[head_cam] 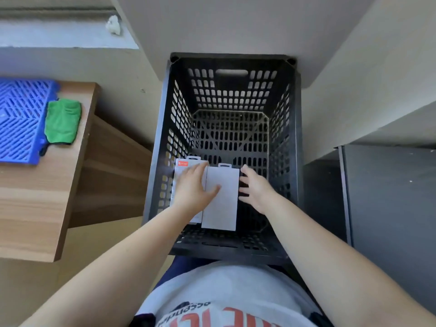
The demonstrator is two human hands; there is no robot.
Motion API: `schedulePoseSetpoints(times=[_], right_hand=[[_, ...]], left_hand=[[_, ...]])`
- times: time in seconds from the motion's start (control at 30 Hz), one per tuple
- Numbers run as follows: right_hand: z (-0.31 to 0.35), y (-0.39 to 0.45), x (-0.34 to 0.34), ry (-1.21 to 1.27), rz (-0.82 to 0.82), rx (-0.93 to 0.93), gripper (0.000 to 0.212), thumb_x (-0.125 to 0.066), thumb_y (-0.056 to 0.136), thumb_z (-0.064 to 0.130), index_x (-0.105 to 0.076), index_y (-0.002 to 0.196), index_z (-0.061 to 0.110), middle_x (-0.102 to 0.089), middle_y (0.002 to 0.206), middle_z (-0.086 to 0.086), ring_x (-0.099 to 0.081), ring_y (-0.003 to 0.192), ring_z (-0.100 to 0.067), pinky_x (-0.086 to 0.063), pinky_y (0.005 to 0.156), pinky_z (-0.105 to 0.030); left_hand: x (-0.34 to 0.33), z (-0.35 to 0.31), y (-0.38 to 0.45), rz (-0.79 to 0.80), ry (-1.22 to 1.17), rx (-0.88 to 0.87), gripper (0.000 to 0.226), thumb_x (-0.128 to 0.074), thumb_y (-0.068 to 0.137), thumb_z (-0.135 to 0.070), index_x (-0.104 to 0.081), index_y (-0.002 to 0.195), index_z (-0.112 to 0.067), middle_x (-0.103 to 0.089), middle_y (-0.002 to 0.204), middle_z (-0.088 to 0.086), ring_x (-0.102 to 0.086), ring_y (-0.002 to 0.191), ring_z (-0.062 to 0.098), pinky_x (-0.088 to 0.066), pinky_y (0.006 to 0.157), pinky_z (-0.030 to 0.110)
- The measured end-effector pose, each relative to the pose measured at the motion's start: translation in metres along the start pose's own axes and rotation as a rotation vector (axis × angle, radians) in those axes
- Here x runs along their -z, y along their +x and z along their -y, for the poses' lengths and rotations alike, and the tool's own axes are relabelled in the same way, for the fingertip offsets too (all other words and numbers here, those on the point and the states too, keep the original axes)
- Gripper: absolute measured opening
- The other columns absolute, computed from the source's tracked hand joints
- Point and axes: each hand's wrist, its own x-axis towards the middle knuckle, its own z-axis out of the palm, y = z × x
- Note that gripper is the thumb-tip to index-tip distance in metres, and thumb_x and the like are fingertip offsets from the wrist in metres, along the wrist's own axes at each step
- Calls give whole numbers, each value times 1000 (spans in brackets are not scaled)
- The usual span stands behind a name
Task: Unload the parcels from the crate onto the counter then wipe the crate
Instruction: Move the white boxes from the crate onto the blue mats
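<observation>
**Both hands down in the black crate, on the white parcels**

I take the black perforated plastic crate [283, 142] as my landmark; it stands on the floor against the wall, straight ahead of me.

Far to the left of the crate I see the wooden counter [35, 208]. A blue slatted plastic tray [21, 123] lies on it, and a folded green cloth [62, 121] sits against the tray's crate-side edge, partly on the wood.

Inside the crate, low along its left wall, I see a flat white parcel with an orange label [180, 167] at its top corner. My left hand [192, 191] lies across it with fingers straight and close together, its thumb resting on the next parcel; it grips nothing that I can see.

That next one, a plain white rectangular parcel [221, 204], lies just right of the first and overlaps its edge, about the middle of the crate's near half.

My right hand [256, 188] is just right of this parcel, fingers spread and reaching to its right edge. I cannot tell whether they touch it.
</observation>
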Motion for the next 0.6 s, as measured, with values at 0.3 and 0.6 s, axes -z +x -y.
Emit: schedulePoseSetpoints(times=[0.3, 0.6], right_hand=[[-16, 4, 6, 108, 31, -85, 66, -27, 100, 61, -34, 151, 20, -32, 158, -8, -36, 140, -34, -36, 110, -53], [-40, -3, 1, 154, -11, -143, 66, -26, 99, 64, -39, 149, 22, -38, 153, -17, -41, 137, -37, -32, 113, -54]], left_hand=[[15, 15, -3, 176, -1143, 669, 55, -26, 106, -48, -54, 136, -12, -64, 128, 12, -62, 113, 31, -47, 101, 48], [20, 10, -2, 301, -1063, 601, 69, -19, 100, -63, -47, 143, -17, -54, 141, 13, -51, 129, 33, -36, 111, 52]])
